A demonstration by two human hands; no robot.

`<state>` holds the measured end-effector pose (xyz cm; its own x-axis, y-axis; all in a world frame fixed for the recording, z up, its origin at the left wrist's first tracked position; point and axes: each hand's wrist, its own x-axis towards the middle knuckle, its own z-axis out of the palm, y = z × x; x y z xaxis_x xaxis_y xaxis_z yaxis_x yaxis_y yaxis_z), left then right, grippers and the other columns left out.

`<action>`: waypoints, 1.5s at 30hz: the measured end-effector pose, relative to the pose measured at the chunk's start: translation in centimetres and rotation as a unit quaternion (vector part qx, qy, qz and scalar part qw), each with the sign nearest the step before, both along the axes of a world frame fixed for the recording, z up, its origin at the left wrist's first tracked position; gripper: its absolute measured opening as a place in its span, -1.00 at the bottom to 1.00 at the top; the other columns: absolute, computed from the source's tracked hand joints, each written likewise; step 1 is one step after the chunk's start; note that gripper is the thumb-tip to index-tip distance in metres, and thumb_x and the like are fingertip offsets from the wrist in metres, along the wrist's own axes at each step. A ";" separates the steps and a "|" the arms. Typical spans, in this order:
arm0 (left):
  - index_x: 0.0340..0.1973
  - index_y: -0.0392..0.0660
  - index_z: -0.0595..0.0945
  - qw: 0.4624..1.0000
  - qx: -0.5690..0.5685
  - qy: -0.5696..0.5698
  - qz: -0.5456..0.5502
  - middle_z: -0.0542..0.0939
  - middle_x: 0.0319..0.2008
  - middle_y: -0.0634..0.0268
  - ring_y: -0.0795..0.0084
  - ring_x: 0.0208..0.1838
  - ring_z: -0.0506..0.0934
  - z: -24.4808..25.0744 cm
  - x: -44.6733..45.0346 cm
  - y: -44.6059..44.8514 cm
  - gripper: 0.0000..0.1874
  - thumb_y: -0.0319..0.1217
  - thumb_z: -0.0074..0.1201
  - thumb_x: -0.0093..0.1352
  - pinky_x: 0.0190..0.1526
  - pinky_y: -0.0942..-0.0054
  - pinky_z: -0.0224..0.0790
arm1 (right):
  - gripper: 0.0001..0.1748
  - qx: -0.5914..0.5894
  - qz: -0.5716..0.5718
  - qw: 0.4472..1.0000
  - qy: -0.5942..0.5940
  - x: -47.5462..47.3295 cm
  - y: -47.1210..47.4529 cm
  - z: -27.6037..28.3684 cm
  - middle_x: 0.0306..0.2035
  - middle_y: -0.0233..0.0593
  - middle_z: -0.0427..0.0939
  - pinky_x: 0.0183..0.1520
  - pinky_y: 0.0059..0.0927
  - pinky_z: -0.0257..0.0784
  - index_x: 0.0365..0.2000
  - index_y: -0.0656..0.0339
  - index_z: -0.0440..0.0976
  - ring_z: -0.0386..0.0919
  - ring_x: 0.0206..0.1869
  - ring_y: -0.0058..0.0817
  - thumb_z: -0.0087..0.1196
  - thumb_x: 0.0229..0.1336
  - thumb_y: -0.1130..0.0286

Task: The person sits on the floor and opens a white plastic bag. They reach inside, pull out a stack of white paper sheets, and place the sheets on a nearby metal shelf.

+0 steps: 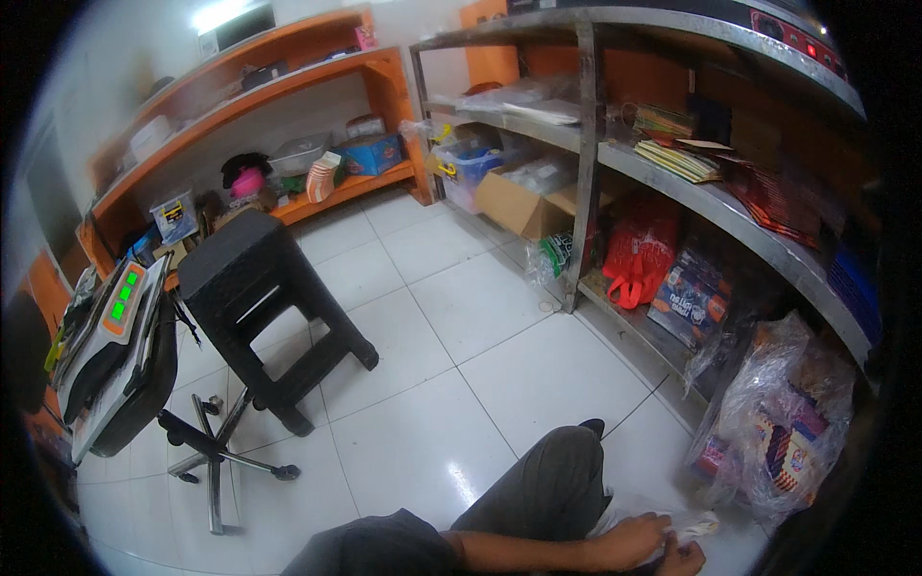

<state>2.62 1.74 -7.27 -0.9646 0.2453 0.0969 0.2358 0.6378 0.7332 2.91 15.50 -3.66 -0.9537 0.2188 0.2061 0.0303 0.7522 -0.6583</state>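
Observation:
Low on the right of the head view, my left hand (635, 538) reaches across beside my bent leg. Its fingers are closed on a translucent plastic bag (688, 520) down by the floor. My right hand (683, 559) is close against it, partly cut off by the lower picture edge, and its fingers also pinch the plastic. Something pale yellowish shows at the bag's right end, too blurred to name. Right of my hands lies a large clear plastic wrapping (763, 403) with colourful printed packs (789, 446) inside.
A black plastic stool (230, 259) and a wheeled chair base (212, 450) stand left on the tiled floor (403, 410). A digital scale (122, 299) lies among papers there. Metal shelving (589, 144) on the right holds an open cardboard box (522, 205) and a red bag (637, 252). Orange shelves (346, 191) stand behind.

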 end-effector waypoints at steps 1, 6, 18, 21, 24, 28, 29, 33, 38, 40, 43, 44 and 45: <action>-0.17 -0.17 0.70 0.999 0.027 -0.016 0.037 0.65 -0.09 -0.06 -0.15 -0.01 0.63 -0.2 0.0 0.0 -0.72 -0.25 0.03 0.40 -0.08 -0.02 0.57 | -0.35 -0.014 0.004 1.000 0.000 0.0 -0.1 0.1 -0.73 0.08 0.37 -0.44 -0.02 0.25 -0.68 0.45 0.44 0.16 -0.62 -0.23 0.47 0.09 0.04; -0.15 -0.29 0.63 0.998 0.040 0.050 0.010 0.60 -0.07 -0.07 -0.11 0.02 0.59 -1.4 -0.4 0.7 -0.73 -0.37 0.21 0.32 0.03 0.00 0.53 | -0.44 -0.080 0.043 0.995 0.027 0.1 0.2 0.1 -0.74 -0.05 0.38 -0.43 -0.08 0.28 -0.67 0.42 0.45 0.19 -0.60 -0.32 0.50 0.06 0.16; -0.44 -0.14 0.70 0.981 0.189 -0.010 -0.040 0.64 -0.28 0.08 0.00 -0.10 0.60 -1.0 -2.5 -3.1 -0.80 -0.36 0.45 0.18 0.01 0.12 0.44 | -0.61 -0.181 0.035 0.977 -0.108 -0.8 2.8 -1.7 -0.25 0.00 0.62 -0.02 -0.15 0.42 -0.22 0.39 0.64 0.54 -0.17 -0.21 0.46 0.00 0.32; -0.30 -0.08 0.83 0.988 0.141 -0.036 -0.055 0.74 -0.31 0.19 0.25 -0.18 0.65 -0.3 -3.5 -4.3 -0.89 -0.40 0.40 0.27 -0.08 0.25 0.49 | -0.67 -0.187 0.075 0.977 -0.074 -1.6 3.2 -3.3 -0.38 -0.02 0.69 -0.17 -0.26 0.46 -0.27 0.36 0.69 0.60 -0.32 -0.34 0.45 0.04 0.31; -0.31 -0.18 0.81 0.984 0.160 -0.075 -0.011 0.73 -0.33 0.14 0.35 -0.25 0.63 0.9 -3.9 -4.3 -0.87 -0.39 0.41 0.31 -0.11 0.34 0.46 | -0.73 -0.283 0.082 0.951 -0.091 -2.0 3.6 -3.6 -0.56 -0.26 0.61 -0.35 -0.41 0.39 -0.30 0.40 0.68 0.44 -0.47 -0.62 0.43 0.07 0.38; -0.25 -0.27 0.74 0.992 0.125 0.003 -0.006 0.68 -0.30 0.07 0.19 -0.24 0.66 2.2 -4.3 -3.3 -0.87 -0.48 0.34 0.34 -0.16 0.35 0.46 | -0.75 -0.336 0.055 0.932 -0.126 -2.4 3.6 -2.8 -0.53 -0.28 0.65 -0.39 -0.44 0.39 -0.32 0.43 0.68 0.47 -0.48 -0.65 0.42 0.08 0.41; -0.22 -0.27 0.73 0.993 0.112 0.019 -0.011 0.68 -0.29 0.07 0.14 -0.23 0.66 2.3 -4.5 -2.9 -0.87 -0.50 0.33 0.34 -0.14 0.34 0.46 | -0.76 -0.346 0.059 0.929 -0.121 -2.4 3.7 -2.6 -0.50 -0.31 0.65 -0.39 -0.50 0.37 -0.30 0.44 0.68 0.46 -0.48 -0.70 0.41 0.10 0.44; -0.12 -0.25 0.71 0.992 0.098 0.077 -0.039 0.68 -0.17 0.03 -0.05 -0.10 0.66 2.2 -4.3 -2.1 -0.82 -0.56 0.26 0.35 -0.05 0.28 0.48 | -0.80 -0.372 0.059 0.918 -0.127 -2.0 4.0 -2.0 -0.46 -0.39 0.66 -0.40 -0.62 0.35 -0.25 0.47 0.67 0.46 -0.47 -0.78 0.36 0.16 0.51; -0.08 -0.21 0.72 0.994 0.052 0.013 -0.093 0.60 0.10 -0.03 -0.07 0.12 0.60 2.1 -3.2 -1.6 -0.76 -0.50 0.30 0.33 0.08 0.17 0.50 | -0.83 -0.371 0.064 0.918 -0.121 -1.9 4.2 -2.5 -0.46 -0.36 0.67 -0.38 -0.61 0.40 -0.25 0.48 0.66 0.52 -0.44 -0.75 0.32 0.19 0.55; -0.09 -0.19 0.73 0.992 0.061 0.009 -0.108 0.56 0.16 -0.05 -0.06 0.17 0.57 2.2 -3.0 -0.9 -0.74 -0.46 0.32 0.30 0.11 0.15 0.51 | -0.83 -0.350 0.058 0.925 -0.134 -2.1 4.1 -2.7 -0.45 -0.35 0.67 -0.36 -0.60 0.42 -0.25 0.49 0.66 0.54 -0.43 -0.73 0.32 0.19 0.56; -0.13 -0.20 0.75 0.994 0.046 0.041 -0.092 0.58 0.13 -0.06 -0.04 0.16 0.58 2.5 -2.5 -0.3 -0.72 -0.39 0.37 0.27 0.11 0.14 0.51 | -0.84 -0.355 0.045 0.924 -0.133 -2.0 3.8 -2.7 -0.43 -0.30 0.70 -0.34 -0.58 0.46 -0.27 0.49 0.66 0.57 -0.41 -0.71 0.33 0.17 0.56; -0.13 -0.20 0.75 0.995 0.028 0.043 -0.089 0.58 0.11 -0.06 -0.05 0.15 0.59 2.6 -2.4 -0.3 -0.72 -0.39 0.37 0.27 0.11 0.14 0.51 | -0.83 -0.338 0.041 0.931 -0.129 -2.0 3.6 -2.6 -0.43 -0.28 0.71 -0.33 -0.58 0.46 -0.28 0.49 0.67 0.58 -0.40 -0.70 0.34 0.17 0.55; -0.14 -0.21 0.76 0.995 0.015 0.047 -0.084 0.59 0.10 -0.05 -0.05 0.14 0.59 2.6 -2.3 -0.3 -0.73 -0.38 0.36 0.27 0.11 0.14 0.52 | -0.83 -0.321 0.037 0.938 -0.125 -1.9 3.5 -2.5 -0.42 -0.26 0.72 -0.33 -0.57 0.47 -0.28 0.49 0.67 0.58 -0.40 -0.70 0.35 0.16 0.55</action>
<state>0.37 1.48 -4.66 -0.8962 0.3986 0.1950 0.4065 0.5613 0.7209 0.98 19.01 -6.21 -0.9721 0.1534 -0.1772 0.2073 0.2096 -0.9556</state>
